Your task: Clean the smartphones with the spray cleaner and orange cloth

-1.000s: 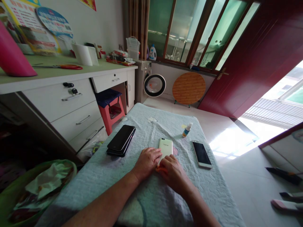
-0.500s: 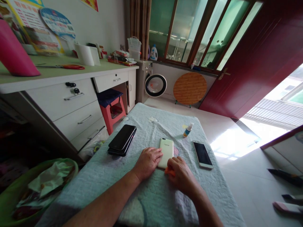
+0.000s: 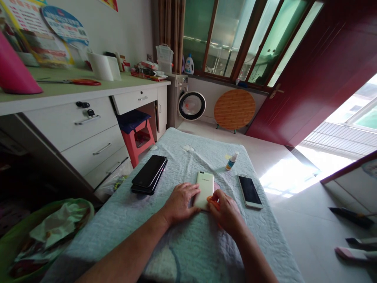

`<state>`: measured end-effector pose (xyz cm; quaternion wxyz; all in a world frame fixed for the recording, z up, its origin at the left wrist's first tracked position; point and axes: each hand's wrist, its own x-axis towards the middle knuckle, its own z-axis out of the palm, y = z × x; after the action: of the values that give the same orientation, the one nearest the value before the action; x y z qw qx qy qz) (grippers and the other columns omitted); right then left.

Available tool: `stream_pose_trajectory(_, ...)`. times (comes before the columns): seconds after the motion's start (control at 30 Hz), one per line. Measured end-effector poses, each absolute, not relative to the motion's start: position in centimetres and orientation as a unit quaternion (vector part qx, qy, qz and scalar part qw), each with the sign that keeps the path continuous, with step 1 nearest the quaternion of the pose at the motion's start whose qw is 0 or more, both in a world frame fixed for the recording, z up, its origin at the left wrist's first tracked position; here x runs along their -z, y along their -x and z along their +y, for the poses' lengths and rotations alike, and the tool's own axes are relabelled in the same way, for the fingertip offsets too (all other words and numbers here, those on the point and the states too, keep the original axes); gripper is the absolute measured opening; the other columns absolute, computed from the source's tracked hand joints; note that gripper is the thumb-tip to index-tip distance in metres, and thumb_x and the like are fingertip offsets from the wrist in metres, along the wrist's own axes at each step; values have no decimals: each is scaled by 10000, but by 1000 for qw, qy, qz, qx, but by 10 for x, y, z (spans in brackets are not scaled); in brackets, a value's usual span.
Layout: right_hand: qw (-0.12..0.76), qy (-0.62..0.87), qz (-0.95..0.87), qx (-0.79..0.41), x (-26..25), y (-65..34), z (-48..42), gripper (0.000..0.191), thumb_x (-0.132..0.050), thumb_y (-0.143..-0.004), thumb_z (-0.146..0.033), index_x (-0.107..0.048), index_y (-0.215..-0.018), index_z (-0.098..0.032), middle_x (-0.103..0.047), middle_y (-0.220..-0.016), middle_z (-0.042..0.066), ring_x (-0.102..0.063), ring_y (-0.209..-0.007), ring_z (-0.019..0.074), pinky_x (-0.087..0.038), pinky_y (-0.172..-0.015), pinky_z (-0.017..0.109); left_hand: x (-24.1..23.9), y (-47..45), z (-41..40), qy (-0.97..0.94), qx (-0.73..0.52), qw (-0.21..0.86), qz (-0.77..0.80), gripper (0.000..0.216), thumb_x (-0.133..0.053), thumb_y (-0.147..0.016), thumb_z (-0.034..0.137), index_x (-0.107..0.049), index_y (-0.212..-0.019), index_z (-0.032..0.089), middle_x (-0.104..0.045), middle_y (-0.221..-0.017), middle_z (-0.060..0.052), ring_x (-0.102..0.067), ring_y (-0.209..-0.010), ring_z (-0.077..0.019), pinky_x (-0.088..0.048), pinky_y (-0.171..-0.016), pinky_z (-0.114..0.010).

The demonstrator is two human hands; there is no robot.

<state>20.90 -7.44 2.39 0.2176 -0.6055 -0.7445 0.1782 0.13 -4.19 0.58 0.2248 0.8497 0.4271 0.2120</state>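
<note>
White phone [image 3: 203,184] lies back up on the quilted cover [image 3: 176,153], between the two hands. At left, stacked dark phones [image 3: 149,173] sit askew and might slip if the cover were tugged. The left hand [image 3: 180,203] rests its extended fingers along the white phone's left side without gripping; too light a hold could let it pivot under sideways pressure. The right hand [image 3: 222,206] pinches an orange cloth [image 3: 211,199] at the opposite edge. Farther right, a wide swing could topple the spray bottle [image 3: 231,162] or push the dark-screened phone [image 3: 250,191] off.
</note>
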Motion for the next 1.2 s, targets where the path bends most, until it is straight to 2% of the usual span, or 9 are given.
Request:
stream_pose_trajectory(0.13, 251, 598, -738, -185, -18, -209, -71, 53, -501, -830, -244, -479, -858, -205, -621, -849, 29, -574, -734, 160, -393, -665, 266, -6, -3, -43, -853, -218, 204, 429, 559, -671, -792, 492, -608, -1265, 201, -554, -1389, -104, -508, -1244, -300, -346, -1066, -460)
stream_pose_trajectory(0.3, 295, 572, -747, -169, -14, -204, -68, 53, -487, -801, -192, -471, -848, -209, -572, -871, 28, -548, -743, 154, -409, -668, 266, -5, -5, -42, -850, -215, 188, 442, 531, -664, -811, 439, -593, -1278, 195, -540, -1405, -99, -489, -1268, -287, -348, -1072, -455)
stream_pose_trajectory(0.5, 303, 556, -755, -172, -13, -199, -67, 186, -456, -711, -105, -495, -856, -214, -546, -901, 35, -544, -835, 177, -441, -742, 298, -4, -6, -39, -842, -223, 172, 460, 447, -650, -840, 370, -614, -1248, 192, -571, -1373, -83, -513, -1230, -275, -374, -1053, -429)
stream_pose_trajectory(0.67, 317, 547, -756, -172, -8, -196, -66, 220, -463, -747, -96, -523, -924, -213, -557, -972, 49, -552, -907, 185, -454, -807, 313, -1, -9, -36, -837, -233, 158, 469, 432, -651, -836, 362, -620, -1240, 210, -588, -1353, -70, -522, -1203, -279, -383, -1035, -436)
stream_pose_trajectory(0.87, 305, 588, -735, -144, -8, -198, -64, 78, -481, -828, -160, -499, -882, -214, -551, -892, 28, -536, -767, 161, -423, -685, 270, 0, -13, -34, -831, -240, 152, 478, 438, -672, -821, 387, -622, -1223, 221, -584, -1359, -57, -528, -1161, -281, -393, -1003, -436)
stream_pose_trajectory(1.2, 294, 577, -748, -145, -9, -197, -63, 203, -484, -748, -69, -536, -862, -229, -533, -889, 12, -526, -744, 140, -419, -671, 241, 0, -14, -31, -821, -233, 165, 495, 441, -631, -849, 432, -615, -1242, 234, -567, -1378, -60, -525, -1143, -285, -410, -977, -441)
